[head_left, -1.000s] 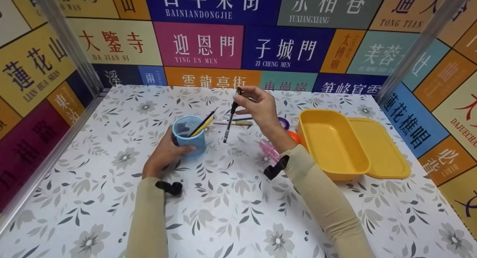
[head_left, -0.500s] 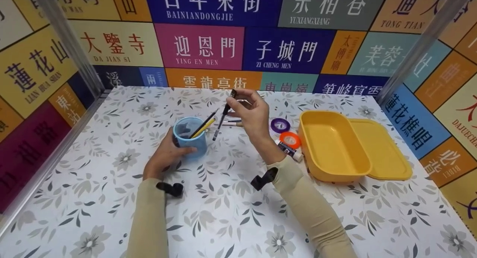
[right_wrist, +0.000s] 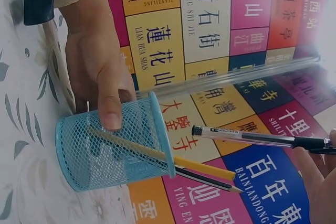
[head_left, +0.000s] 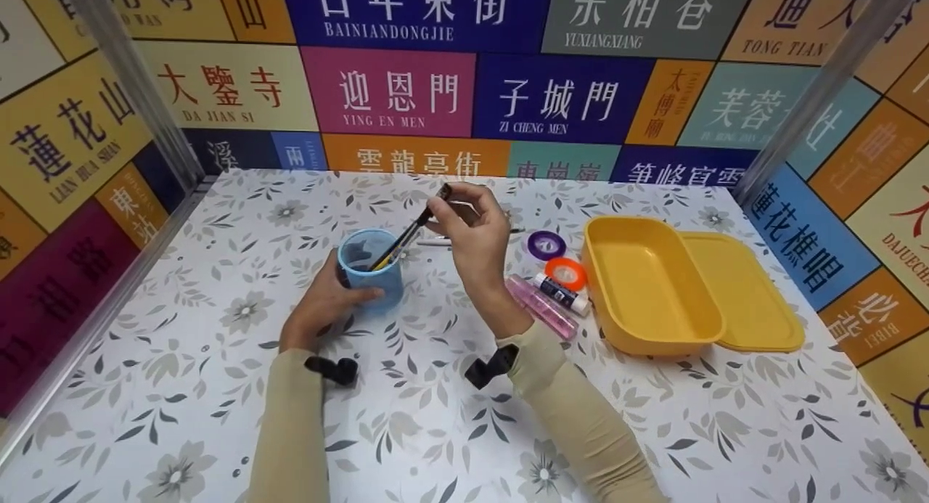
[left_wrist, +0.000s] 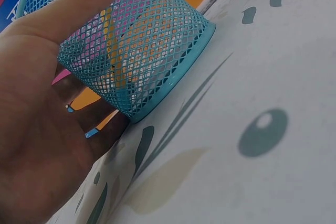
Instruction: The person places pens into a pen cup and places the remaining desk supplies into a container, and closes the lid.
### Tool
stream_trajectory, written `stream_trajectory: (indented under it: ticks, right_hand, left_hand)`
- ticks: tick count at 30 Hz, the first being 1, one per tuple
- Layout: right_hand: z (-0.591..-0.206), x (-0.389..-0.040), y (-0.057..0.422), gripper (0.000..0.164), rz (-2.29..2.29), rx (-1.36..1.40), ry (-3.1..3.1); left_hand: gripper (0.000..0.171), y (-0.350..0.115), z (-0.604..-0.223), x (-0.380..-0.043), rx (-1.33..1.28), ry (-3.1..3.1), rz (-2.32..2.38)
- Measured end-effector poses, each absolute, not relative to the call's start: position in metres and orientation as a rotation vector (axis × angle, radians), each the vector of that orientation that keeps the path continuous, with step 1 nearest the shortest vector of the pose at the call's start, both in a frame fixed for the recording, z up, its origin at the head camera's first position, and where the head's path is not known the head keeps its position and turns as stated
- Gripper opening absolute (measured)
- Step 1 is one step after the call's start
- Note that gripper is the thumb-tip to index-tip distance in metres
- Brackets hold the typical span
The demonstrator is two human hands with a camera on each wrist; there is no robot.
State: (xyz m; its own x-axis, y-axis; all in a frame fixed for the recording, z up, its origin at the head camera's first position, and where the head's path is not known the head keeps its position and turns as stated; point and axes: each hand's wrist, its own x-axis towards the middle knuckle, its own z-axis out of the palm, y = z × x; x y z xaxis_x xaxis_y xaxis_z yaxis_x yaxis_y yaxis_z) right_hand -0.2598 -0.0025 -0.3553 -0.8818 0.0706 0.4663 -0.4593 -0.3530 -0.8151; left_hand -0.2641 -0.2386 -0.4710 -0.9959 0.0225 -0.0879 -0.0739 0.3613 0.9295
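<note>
A light-blue mesh pen cup [head_left: 381, 292] stands upright on the flowered tabletop, with my left hand [head_left: 319, 300] gripping its side. In the left wrist view the thumb and fingers wrap round the mesh. A yellow pencil [right_wrist: 210, 165] and a dark pencil [right_wrist: 207, 180] lean inside, their ends above the rim. My right hand [head_left: 480, 234] pinches a black-capped gel pen [right_wrist: 247, 137] near its cap end. The pen slants with its lower end toward the cup's mouth; the right wrist view shows that end just outside the rim.
A slim white pen [head_left: 434, 242] lies behind, partly hidden by my right hand. To the right are purple tape [head_left: 535, 255], orange tape [head_left: 553, 276], a glue stick [head_left: 560, 294] and a pink tube [head_left: 548, 314]. A yellow box [head_left: 653, 292] stands beside its lid [head_left: 755, 292].
My right hand has moved left and slightly down, bringing the gel pen to the pen cup and tilting it more. The left hand and cup stay in place.
</note>
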Motion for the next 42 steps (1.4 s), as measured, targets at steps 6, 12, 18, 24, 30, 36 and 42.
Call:
stream_trajectory:
  ticks: [6, 12, 18, 24, 30, 36, 42]
  right_hand:
    - [-0.365, -0.264, -0.004, 0.026, 2.33, 0.473, -1.524]
    - [-0.375, -0.269, -0.007, 0.027, 2.342, 0.472, -1.535]
    - [-0.385, -0.27, -0.009, 0.031, 2.302, 0.499, -1.594]
    - [-0.393, -0.27, -0.009, 0.029, 2.195, 0.531, -1.708]
    - [-0.397, -0.27, -0.011, 0.03, 2.177, 0.545, -1.782]
    - [-0.401, -0.27, -0.011, 0.032, 2.128, 0.598, -1.915]
    - [-0.403, -0.27, -0.01, 0.032, 2.098, 0.622, -1.968]
  left_hand:
    - [0.117, -0.238, -0.469, -0.264, -0.043, 2.508, 1.745]
    - [0.117, -0.237, -0.471, -0.266, -0.057, 2.524, 1.736]
    - [0.113, -0.237, -0.473, -0.266, -0.011, 2.515, 1.788]
    - [0.112, -0.236, -0.473, -0.268, -0.03, 2.518, 1.772]
    - [0.112, -0.237, -0.472, -0.267, -0.063, 2.511, 1.757]
    - [0.108, -0.236, -0.473, -0.265, -0.059, 2.509, 1.776]
    - [0.106, -0.236, -0.473, -0.265, -0.037, 2.523, 1.779]
